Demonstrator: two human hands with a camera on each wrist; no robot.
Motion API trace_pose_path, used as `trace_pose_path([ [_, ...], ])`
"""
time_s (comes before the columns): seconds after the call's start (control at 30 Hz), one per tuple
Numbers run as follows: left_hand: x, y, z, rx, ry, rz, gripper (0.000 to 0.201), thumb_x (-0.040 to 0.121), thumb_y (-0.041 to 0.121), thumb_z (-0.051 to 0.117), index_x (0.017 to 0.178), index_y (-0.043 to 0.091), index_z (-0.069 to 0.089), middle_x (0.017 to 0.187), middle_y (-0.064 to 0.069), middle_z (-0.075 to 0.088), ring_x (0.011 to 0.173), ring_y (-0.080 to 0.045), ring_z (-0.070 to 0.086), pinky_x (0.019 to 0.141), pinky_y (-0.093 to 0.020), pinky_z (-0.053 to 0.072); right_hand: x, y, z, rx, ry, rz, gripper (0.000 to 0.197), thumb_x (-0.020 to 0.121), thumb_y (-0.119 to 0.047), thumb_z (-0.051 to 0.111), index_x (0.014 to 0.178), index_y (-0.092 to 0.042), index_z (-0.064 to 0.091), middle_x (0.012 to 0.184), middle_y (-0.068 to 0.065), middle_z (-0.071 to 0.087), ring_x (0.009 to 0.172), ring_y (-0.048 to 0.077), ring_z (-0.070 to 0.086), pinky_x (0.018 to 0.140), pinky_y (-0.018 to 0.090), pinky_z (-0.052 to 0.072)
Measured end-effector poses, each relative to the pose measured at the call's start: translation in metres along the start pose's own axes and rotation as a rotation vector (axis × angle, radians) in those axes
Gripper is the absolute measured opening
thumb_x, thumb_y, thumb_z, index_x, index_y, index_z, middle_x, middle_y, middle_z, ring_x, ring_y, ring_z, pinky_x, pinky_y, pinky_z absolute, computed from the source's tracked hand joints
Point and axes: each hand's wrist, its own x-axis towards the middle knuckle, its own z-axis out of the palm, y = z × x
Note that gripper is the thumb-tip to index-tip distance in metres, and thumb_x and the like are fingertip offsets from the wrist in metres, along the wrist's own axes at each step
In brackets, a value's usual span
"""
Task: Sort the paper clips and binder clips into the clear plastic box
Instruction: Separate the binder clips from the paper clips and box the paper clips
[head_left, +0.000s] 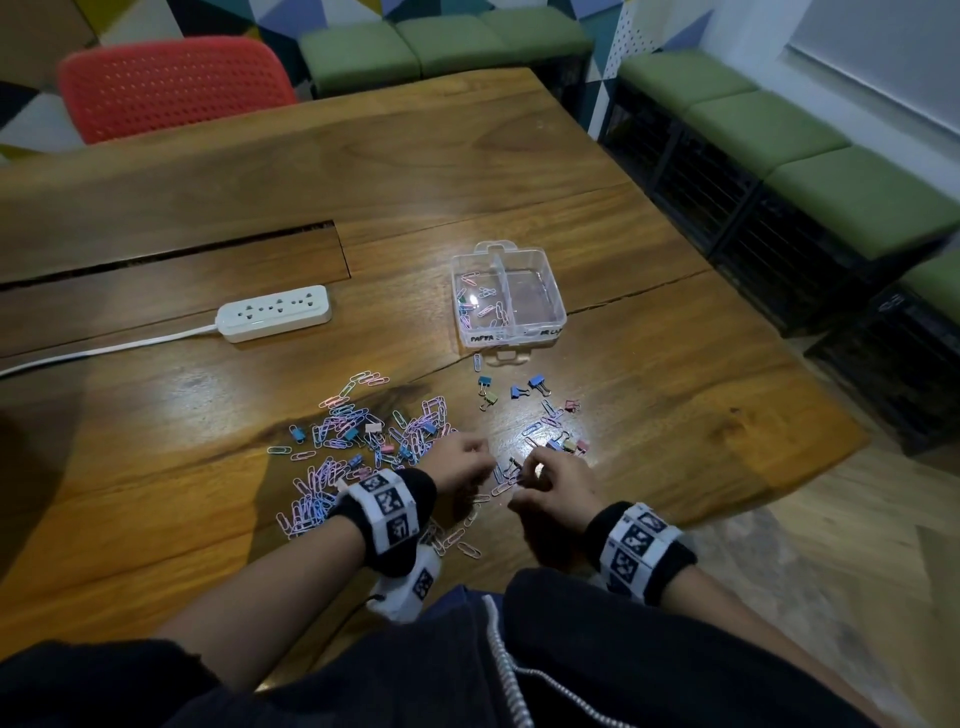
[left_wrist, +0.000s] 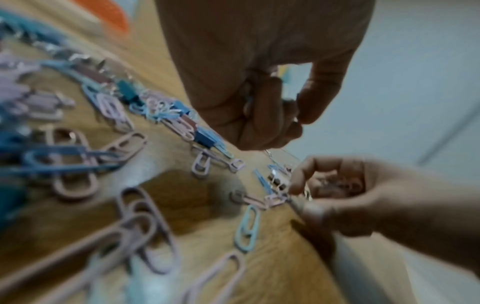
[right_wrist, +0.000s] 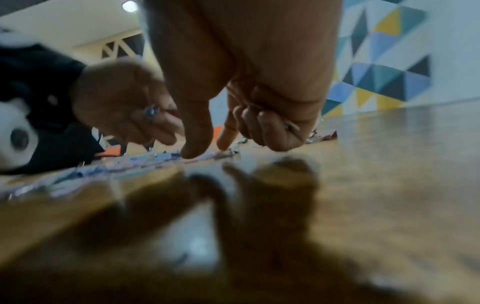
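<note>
A clear plastic box (head_left: 508, 296) is set on the wooden bench (head_left: 649, 374) in the middle of the head view, well apart from both hands. It is split by a divider, with hand-written labels on the near wall. Several paper clips are seen in its left compartment; the right one looks empty, so the sorting is judged to be at an early stage.

The main heap of paper clips (head_left: 353, 447), with binder clips mixed in, is spread at the lower centre-left of the frame. A few binder clips (head_left: 511, 389) lie apart, just below the box, probably set aside by kind.

The left hand (head_left: 460, 462) is held low at the right edge of the heap, its fingers (left_wrist: 262, 115) curled round several paper clips already gathered, seemingly so that a batch can be carried at once. The right hand (head_left: 553, 480) is lowered beside it; its thumb and forefinger (left_wrist: 301, 181) are brought down onto a clip on the bench, while the other fingers are curled around what look like collected clips, though blur leaves their kind unclear.

A white power strip (head_left: 275, 312) lies at the left of the frame.
</note>
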Motion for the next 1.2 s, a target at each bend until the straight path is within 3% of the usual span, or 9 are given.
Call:
trace_pose_path([
  [0.13, 0.003, 0.000, -0.011, -0.408, -0.016, -0.049, 0.033, 0.082, -0.011, 0.036, 0.059, 0.012, 0.036, 0.054, -0.005, 0.050, 0.029, -0.006, 0.034, 0.028, -0.012, 0.027, 0.001, -0.004, 0.002, -0.226, 0.033, -0.066, 0.015, 0.080, -0.027, 0.063, 0.091, -0.020, 0.056, 0.103, 0.000, 0.057, 0.093, 0.014, 0.051, 0.083, 0.026, 0.041],
  [0.33, 0.006, 0.003, -0.011, -0.703, -0.125, 0.002, 0.017, 0.056, -0.008, 0.036, 0.058, 0.008, 0.035, 0.049, -0.005, 0.050, 0.029, -0.007, 0.034, 0.028, -0.008, 0.026, 0.003, -0.006, 0.002, -0.397, -0.081, -0.074, 0.020, 0.089, -0.010, 0.048, 0.109, -0.009, 0.050, 0.116, 0.007, 0.051, 0.101, 0.018, 0.050, 0.092, 0.029, 0.045],
  [0.47, 0.008, 0.000, -0.010, -0.804, -0.123, -0.008, 0.010, 0.054, 0.000, 0.039, 0.057, 0.009, 0.034, 0.049, -0.003, 0.057, 0.031, -0.006, 0.039, 0.029, -0.008, 0.029, 0.001, -0.007, -0.007, -0.136, -0.062, -0.019, 0.011, 0.091, -0.012, 0.046, 0.081, -0.011, 0.049, 0.082, -0.003, 0.048, 0.071, 0.003, 0.045, 0.063, 0.010, 0.038],
  [0.57, 0.010, 0.001, -0.012, -0.799, -0.076, -0.048, 0.019, 0.064, -0.007, 0.038, 0.057, 0.009, 0.032, 0.054, -0.007, 0.056, 0.030, -0.007, 0.040, 0.028, -0.008, 0.028, 0.005, 0.002, -0.018, 0.245, -0.019, 0.080, 0.013, 0.090, -0.011, 0.048, 0.077, -0.013, 0.051, 0.075, -0.006, 0.049, 0.069, 0.005, 0.047, 0.064, 0.018, 0.039],
  [0.7, 0.011, 0.002, -0.011, -0.611, -0.075, -0.115, 0.028, 0.075, -0.013, 0.028, 0.065, 0.009, 0.043, 0.057, -0.005, 0.048, 0.031, -0.007, 0.038, 0.028, -0.011, 0.025, 0.008, 0.007, -0.033, 0.864, -0.033, 0.211, 0.023, 0.091, 0.001, 0.039, 0.085, -0.015, 0.055, 0.074, 0.002, 0.052, 0.059, 0.010, 0.045, 0.056, 0.022, 0.036],
  [0.87, 0.011, 0.006, -0.001, -0.154, -0.072, -0.169, 0.024, 0.089, 0.021, 0.049, 0.065, 0.016, 0.048, 0.061, 0.002, 0.043, 0.046, -0.008, 0.040, 0.045, -0.017, 0.033, 0.019, 0.008, -0.042, 1.096, -0.082, 0.307, 0.022, 0.091, -0.023, 0.045, 0.073, -0.013, 0.049, 0.070, 0.002, 0.048, 0.057, 0.011, 0.042, 0.052, 0.020, 0.036],
  [1.0, 0.015, 0.005, 0.006, 0.348, 0.014, 0.004, 0.020, 0.079, 0.026, 0.069, 0.076, 0.019, 0.050, 0.083, 0.002, 0.058, 0.072, -0.010, 0.052, 0.063, -0.022, 0.043, 0.031, 0.000, -0.038, 0.625, 0.031, 0.209, 0.021, 0.083, -0.021, 0.060, 0.068, -0.016, 0.047, 0.064, -0.003, 0.049, 0.054, 0.009, 0.042, 0.051, 0.020, 0.034],
  [1.1, 0.014, 0.007, 0.007, 0.693, 0.058, 0.093, 0.027, 0.078, 0.027, 0.069, 0.100, 0.015, 0.058, 0.108, -0.002, 0.064, 0.099, -0.019, 0.058, 0.084, -0.032, 0.050, 0.039, -0.008, -0.031, 0.149, 0.118, 0.085, 0.017, 0.077, -0.015, 0.068, 0.076, -0.019, 0.052, 0.065, -0.006, 0.051, 0.057, 0.008, 0.045, 0.054, 0.021, 0.037],
  [1.2, 0.016, 0.011, 0.004, 0.866, 0.021, 0.085, 0.026, 0.082, 0.033, 0.063, 0.101, 0.016, 0.058, 0.107, -0.004, 0.064, 0.101, -0.021, 0.059, 0.085, -0.033, 0.050, 0.044, -0.010, -0.029, -0.187, 0.071, 0.028, 0.023, 0.075, -0.018, 0.069, 0.095, -0.020, 0.058, 0.086, -0.003, 0.056, 0.080, 0.014, 0.052, 0.075, 0.030, 0.048],
])
